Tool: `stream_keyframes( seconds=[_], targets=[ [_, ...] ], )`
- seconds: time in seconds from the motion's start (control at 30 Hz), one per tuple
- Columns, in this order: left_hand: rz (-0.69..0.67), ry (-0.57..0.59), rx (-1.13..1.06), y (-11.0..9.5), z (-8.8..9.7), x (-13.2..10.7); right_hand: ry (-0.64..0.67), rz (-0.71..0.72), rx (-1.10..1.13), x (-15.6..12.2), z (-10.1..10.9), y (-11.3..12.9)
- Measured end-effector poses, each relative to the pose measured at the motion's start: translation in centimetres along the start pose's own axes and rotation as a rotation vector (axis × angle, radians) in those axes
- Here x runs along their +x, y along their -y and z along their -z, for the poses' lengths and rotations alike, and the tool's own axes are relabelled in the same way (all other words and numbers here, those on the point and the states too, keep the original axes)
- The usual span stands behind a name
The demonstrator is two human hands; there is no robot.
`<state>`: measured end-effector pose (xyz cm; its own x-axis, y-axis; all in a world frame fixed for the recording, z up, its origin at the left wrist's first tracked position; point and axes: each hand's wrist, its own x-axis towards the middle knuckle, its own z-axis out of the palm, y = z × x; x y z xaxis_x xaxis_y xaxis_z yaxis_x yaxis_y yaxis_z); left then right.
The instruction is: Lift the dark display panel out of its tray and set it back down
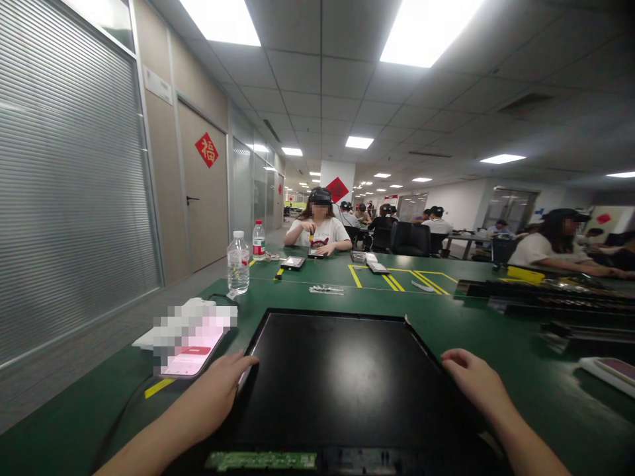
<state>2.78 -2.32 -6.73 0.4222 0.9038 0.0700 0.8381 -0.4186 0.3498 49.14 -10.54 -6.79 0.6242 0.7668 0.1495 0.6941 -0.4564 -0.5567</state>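
Observation:
A large black flat panel [342, 377] lies on the green table [446, 311] in front of me, with a green circuit strip [260, 461] along its near edge. My left hand [223, 387] grips the panel's left edge, fingers curled over it. My right hand [471, 380] holds the panel's right edge, fingers bent around it. A phone with a pink screen [191, 357] lies just left of my left hand.
A clear water bottle [238, 263] and a second bottle [258, 240] stand at the back left. Small parts [325, 289] lie beyond the panel. Black trays [546, 297] are stacked at the right. A person [317, 228] works across the table; others sit further back.

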Motion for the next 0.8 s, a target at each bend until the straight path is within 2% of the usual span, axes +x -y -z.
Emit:
stream_keyframes(
  seconds=[0.33,0.57,0.7,0.8],
  targets=[
    [-0.092,-0.071,-0.072,0.34,0.23,-0.18,0.091,0.009,0.02,0.01,-0.56,0.01],
    [-0.063,-0.095,-0.18,0.45,0.27,0.07,0.085,0.006,0.013,0.04,-0.41,0.24],
    [-0.013,-0.121,-0.3,0.19,0.54,0.27,0.068,-0.009,0.013,0.17,-0.36,0.32],
    [0.031,-0.081,-0.588,-0.1,0.77,0.52,0.078,-0.021,0.003,0.26,-0.45,0.34]
  ],
)
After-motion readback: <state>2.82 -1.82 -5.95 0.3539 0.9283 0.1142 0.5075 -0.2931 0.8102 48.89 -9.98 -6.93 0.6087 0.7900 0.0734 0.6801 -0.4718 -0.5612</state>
